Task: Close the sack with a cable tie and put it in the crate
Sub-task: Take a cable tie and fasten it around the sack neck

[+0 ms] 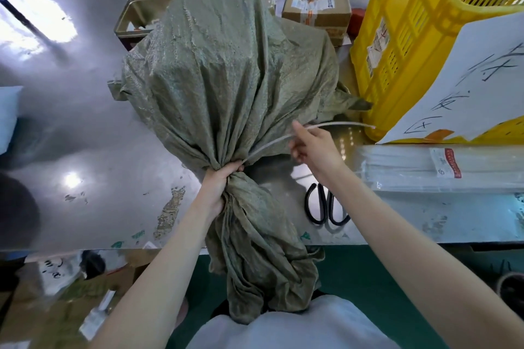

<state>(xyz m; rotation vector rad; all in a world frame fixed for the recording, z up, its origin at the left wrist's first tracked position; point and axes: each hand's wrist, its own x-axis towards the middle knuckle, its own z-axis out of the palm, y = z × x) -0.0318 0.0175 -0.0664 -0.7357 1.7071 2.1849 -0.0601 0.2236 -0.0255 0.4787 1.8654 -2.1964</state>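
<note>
A bulky green woven sack [226,71] lies on the steel table, its gathered neck pointing toward me. My left hand [219,187] grips that bunched neck tightly. A white cable tie [334,125] runs from the neck out to the right, its tip near the crate. My right hand [309,144] pinches the tie partway along its length. The loose mouth of the sack hangs over the table's near edge against my body. The yellow plastic crate [411,37] stands at the right, just beyond the sack.
Black-handled scissors [326,208] lie on the steel table [85,136] under my right forearm. A pack of cable ties [439,167] lies at the right. A white sheet with writing [467,85] leans on the crate. A cardboard box [317,11] and metal tin [141,17] sit behind the sack.
</note>
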